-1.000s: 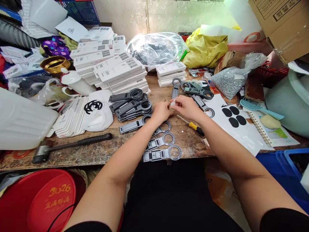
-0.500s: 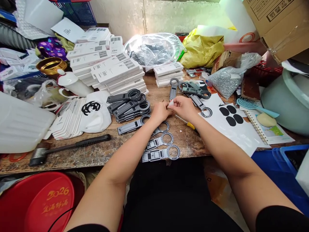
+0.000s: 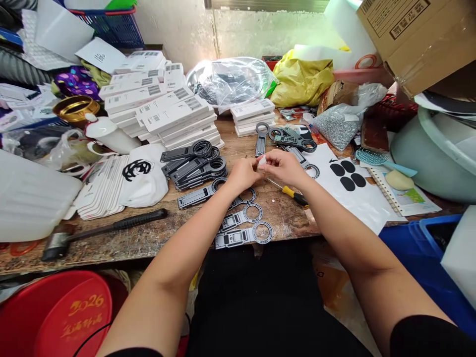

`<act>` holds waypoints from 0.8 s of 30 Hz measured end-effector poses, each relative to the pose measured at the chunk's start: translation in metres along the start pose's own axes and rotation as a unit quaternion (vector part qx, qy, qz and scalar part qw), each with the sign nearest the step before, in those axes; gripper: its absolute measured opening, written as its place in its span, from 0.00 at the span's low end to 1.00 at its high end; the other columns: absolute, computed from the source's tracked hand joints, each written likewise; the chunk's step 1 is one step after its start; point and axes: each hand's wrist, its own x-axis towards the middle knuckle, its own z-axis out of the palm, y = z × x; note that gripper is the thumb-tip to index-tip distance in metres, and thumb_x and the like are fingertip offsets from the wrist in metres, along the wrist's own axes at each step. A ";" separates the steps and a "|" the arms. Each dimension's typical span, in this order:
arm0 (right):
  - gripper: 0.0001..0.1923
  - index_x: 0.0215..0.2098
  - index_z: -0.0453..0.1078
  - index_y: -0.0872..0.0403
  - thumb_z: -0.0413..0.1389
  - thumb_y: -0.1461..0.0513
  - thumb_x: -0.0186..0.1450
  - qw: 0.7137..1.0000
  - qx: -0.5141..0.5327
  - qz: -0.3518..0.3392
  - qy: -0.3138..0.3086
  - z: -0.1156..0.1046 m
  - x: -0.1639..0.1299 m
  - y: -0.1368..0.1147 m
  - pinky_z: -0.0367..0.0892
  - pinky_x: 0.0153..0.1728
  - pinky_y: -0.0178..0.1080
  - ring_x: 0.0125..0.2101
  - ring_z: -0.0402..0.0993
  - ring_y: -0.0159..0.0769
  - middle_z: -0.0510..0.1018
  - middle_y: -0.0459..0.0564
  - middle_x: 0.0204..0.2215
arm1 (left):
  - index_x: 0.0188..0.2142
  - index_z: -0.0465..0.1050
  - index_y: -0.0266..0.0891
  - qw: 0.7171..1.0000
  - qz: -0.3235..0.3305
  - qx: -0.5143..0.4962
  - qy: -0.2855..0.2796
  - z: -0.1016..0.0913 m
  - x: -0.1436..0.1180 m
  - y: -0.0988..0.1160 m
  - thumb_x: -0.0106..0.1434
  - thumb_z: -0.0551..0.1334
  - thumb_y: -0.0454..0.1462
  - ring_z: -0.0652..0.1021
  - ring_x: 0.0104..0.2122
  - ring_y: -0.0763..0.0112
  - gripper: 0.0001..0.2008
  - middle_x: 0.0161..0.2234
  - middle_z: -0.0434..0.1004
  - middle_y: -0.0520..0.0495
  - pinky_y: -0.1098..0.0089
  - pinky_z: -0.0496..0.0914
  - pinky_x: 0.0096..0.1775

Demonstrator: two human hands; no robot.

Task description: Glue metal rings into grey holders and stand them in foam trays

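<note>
My left hand (image 3: 243, 173) and my right hand (image 3: 283, 167) meet above the middle of the bench, fingers pinched together. Between their fingertips shows a small white piece (image 3: 262, 160); its kind is too small to make out. Under my left forearm lie several grey ring-ended plates, the nearest one (image 3: 243, 237) by the bench edge. A heap of the same dark grey ring-ended parts (image 3: 197, 166) lies left of my hands. Just right of them is a screwdriver (image 3: 292, 193) with a yellow and black handle. Beyond my hands are more ring-ended parts (image 3: 293, 138).
White boxes (image 3: 174, 116) are stacked at the back left. A hammer (image 3: 107, 230) lies along the front left edge. Black oval pads (image 3: 347, 174) lie on a white sheet to the right, near a blue hairbrush (image 3: 383, 161). A bag of screws (image 3: 336, 126) sits behind.
The view has shifted slightly, so the bench items appear a little further left. My right fingers have changed position slightly around the white piece, and more of the screwdriver handle shows.
</note>
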 end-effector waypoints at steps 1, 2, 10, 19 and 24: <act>0.08 0.35 0.79 0.54 0.64 0.57 0.64 1.000 0.016 0.000 -0.014 -0.005 -0.005 -0.003 0.58 0.32 0.37 0.28 0.64 0.32 0.73 0.43 0.27 | 0.39 0.84 0.35 1.000 0.012 -0.023 -0.013 0.000 -0.005 0.004 0.53 0.75 0.35 0.78 0.34 0.65 0.13 0.32 0.83 0.51 0.68 0.68 0.40; 0.09 0.35 0.79 0.54 0.64 0.56 0.65 0.999 0.032 -0.003 -0.030 -0.010 -0.011 -0.005 0.58 0.32 0.37 0.28 0.64 0.31 0.73 0.43 0.27 | 0.39 0.84 0.35 0.998 0.021 -0.048 -0.031 0.001 -0.011 0.007 0.53 0.75 0.36 0.78 0.34 0.66 0.13 0.32 0.83 0.52 0.68 0.68 0.40; 0.07 0.36 0.80 0.52 0.65 0.56 0.65 0.998 -0.008 -0.034 -0.057 -0.025 -0.065 0.010 0.61 0.33 0.38 0.28 0.68 0.33 0.77 0.45 0.28 | 0.37 0.83 0.35 0.988 -0.005 -0.113 -0.102 0.036 -0.042 0.017 0.54 0.74 0.38 0.77 0.33 0.67 0.11 0.31 0.82 0.52 0.69 0.68 0.38; 0.13 0.31 0.66 0.49 0.64 0.55 0.66 0.986 -0.061 0.026 0.155 0.021 -0.094 0.011 0.64 0.36 0.41 0.30 0.68 0.38 0.73 0.46 0.27 | 0.33 0.81 0.39 0.998 0.031 -0.030 -0.042 0.052 -0.050 0.021 0.60 0.68 0.33 0.81 0.36 0.64 0.02 0.33 0.86 0.49 0.68 0.68 0.42; 0.13 0.36 0.68 0.50 0.67 0.54 0.64 0.984 -0.019 0.079 0.156 0.026 -0.097 0.009 0.64 0.35 0.40 0.29 0.67 0.37 0.72 0.44 0.27 | 0.34 0.81 0.40 0.999 0.031 -0.027 -0.036 0.054 -0.053 0.022 0.59 0.66 0.30 0.82 0.38 0.63 0.05 0.36 0.86 0.49 0.68 0.69 0.43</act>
